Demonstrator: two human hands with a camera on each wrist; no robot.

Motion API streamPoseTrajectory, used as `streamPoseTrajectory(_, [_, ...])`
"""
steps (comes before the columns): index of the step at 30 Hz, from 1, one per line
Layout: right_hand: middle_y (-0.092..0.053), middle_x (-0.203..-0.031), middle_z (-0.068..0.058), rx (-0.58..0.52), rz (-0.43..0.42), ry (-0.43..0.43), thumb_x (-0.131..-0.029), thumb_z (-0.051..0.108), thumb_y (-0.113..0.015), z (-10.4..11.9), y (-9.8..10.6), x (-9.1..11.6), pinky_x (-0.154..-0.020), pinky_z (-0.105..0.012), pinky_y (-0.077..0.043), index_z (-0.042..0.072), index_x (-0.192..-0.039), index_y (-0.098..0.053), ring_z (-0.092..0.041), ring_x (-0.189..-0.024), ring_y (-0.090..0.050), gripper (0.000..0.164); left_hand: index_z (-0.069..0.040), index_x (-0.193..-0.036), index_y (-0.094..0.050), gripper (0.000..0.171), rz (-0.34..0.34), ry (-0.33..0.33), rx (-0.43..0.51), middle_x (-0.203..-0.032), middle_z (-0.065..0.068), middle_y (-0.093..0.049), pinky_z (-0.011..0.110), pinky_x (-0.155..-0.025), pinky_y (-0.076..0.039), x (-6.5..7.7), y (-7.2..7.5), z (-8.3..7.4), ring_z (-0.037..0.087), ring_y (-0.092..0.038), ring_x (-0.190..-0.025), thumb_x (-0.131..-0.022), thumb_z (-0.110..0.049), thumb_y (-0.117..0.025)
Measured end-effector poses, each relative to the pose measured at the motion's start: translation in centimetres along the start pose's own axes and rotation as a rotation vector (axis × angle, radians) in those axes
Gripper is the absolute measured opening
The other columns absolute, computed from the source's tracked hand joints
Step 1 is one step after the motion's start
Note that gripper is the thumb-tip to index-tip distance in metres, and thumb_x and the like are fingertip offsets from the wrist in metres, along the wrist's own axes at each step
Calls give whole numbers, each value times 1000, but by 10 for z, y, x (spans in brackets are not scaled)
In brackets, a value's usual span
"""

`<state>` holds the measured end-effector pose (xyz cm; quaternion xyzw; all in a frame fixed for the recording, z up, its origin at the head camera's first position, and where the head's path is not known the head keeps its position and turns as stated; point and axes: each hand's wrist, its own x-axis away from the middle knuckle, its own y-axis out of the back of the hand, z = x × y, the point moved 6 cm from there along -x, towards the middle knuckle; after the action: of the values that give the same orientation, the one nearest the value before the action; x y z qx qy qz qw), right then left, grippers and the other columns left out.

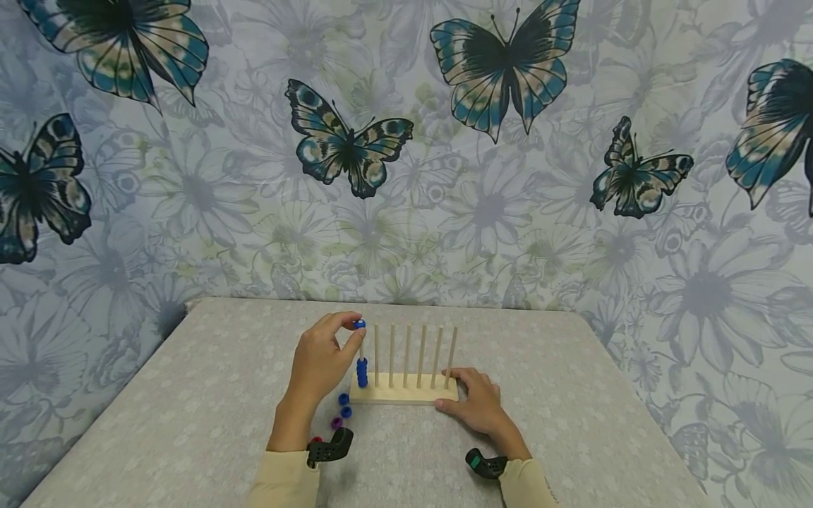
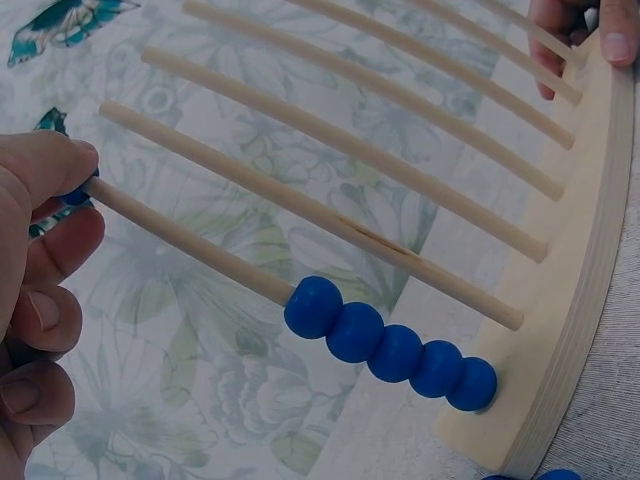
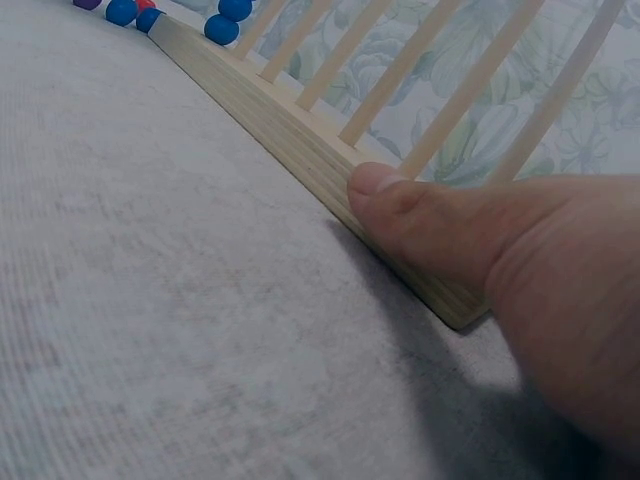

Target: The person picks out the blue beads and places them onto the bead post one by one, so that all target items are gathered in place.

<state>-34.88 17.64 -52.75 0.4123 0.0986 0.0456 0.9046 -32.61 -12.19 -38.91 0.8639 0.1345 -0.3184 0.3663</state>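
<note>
A wooden base (image 1: pixel 403 395) carries a row of several upright pegs (image 1: pixel 407 353). My left hand (image 1: pixel 322 356) pinches a blue bead (image 1: pixel 360 324) between thumb and finger at the tip of the leftmost peg. In the left wrist view the fingers (image 2: pixel 50 165) cover most of that bead. Lower on the same peg sits a stack of several blue beads (image 2: pixel 395 352), reaching down to the base. At the other end, my right hand (image 1: pixel 476 402) grips the base, its thumb (image 3: pixel 410 205) along the near edge and the fingers behind.
Beside the base's left end lie two loose blue beads (image 1: pixel 346 412) and a purple bead (image 1: pixel 336 423). A red bead (image 1: pixel 316 439) is partly hidden by the left wrist's black camera strap (image 1: pixel 332 449). The cloth-covered table (image 1: pixel 190 395) meets a butterfly-patterned backdrop (image 1: pixel 406 233).
</note>
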Motion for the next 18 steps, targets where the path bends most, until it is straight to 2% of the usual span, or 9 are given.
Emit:
streamPoseTrajectory(7, [-59, -134, 2, -16, 4, -6, -77, 55, -81, 2, 0, 1, -90, -46, -30, 31, -131, -62, -22, -119, -48, 63, -22, -117, -72, 24, 10, 11, 9, -103, -6, -70, 24, -49, -40, 1, 0, 2, 7, -43, -53, -94, -30, -71])
streamPoseTrajectory(18, [-59, -134, 3, -20, 13, -18, -77, 55, -81, 3, 0, 2, -93, -46, -29, 31, -132, -61, -22, -121, -47, 63, -22, -116, -72, 23, -10, 7, 11, -103, -6, -70, 24, -49, -40, -1, 7, -1, 7, -43, -52, -95, -30, -70])
